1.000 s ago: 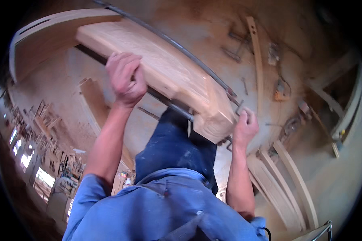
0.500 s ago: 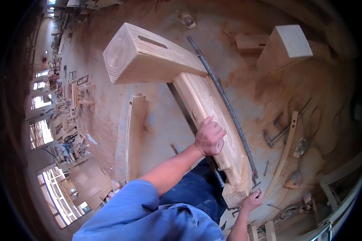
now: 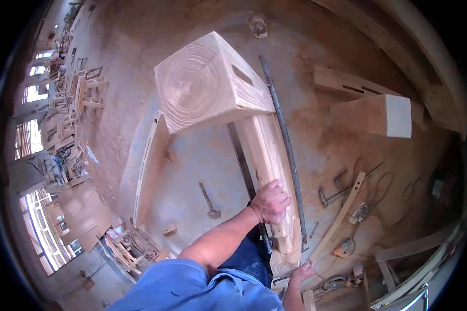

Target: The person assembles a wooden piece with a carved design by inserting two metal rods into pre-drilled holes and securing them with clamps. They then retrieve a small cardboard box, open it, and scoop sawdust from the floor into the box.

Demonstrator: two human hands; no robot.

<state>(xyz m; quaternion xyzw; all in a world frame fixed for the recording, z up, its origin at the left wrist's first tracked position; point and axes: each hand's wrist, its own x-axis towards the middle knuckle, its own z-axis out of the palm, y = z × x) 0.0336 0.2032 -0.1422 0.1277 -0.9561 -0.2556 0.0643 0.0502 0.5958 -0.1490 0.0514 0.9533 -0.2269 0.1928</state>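
Note:
My left hand (image 3: pixel 271 202) is closed over the edge of a pale wooden rail (image 3: pixel 262 145). The rail joins a thick square timber (image 3: pixel 192 83) at the far end, with growth rings on its end face and a slot in its side. At the near end it meets another wooden post (image 3: pixel 288 257), close to my body. Long dark metal bar clamps (image 3: pixel 279 116) run along both sides of the rail. My right hand (image 3: pixel 302 271) is closed beside the near post, just below the right clamp's end; what its fingers hold is hidden.
A slotted board (image 3: pixel 148 160) stands on the left, near a hammer (image 3: pixel 208 202) on the floor. Rightward lie a square timber (image 3: pixel 371 116), another clamp (image 3: pixel 347 192), a curved wooden strip (image 3: pixel 340 220) and power tools with cords. A hand plane (image 3: pixel 257 26) lies beyond.
My view has shifted and tilted, so the far timber's end face looks larger. My left hand stays on the rail. My right hand has come closer to the near post from beside the clamp handle.

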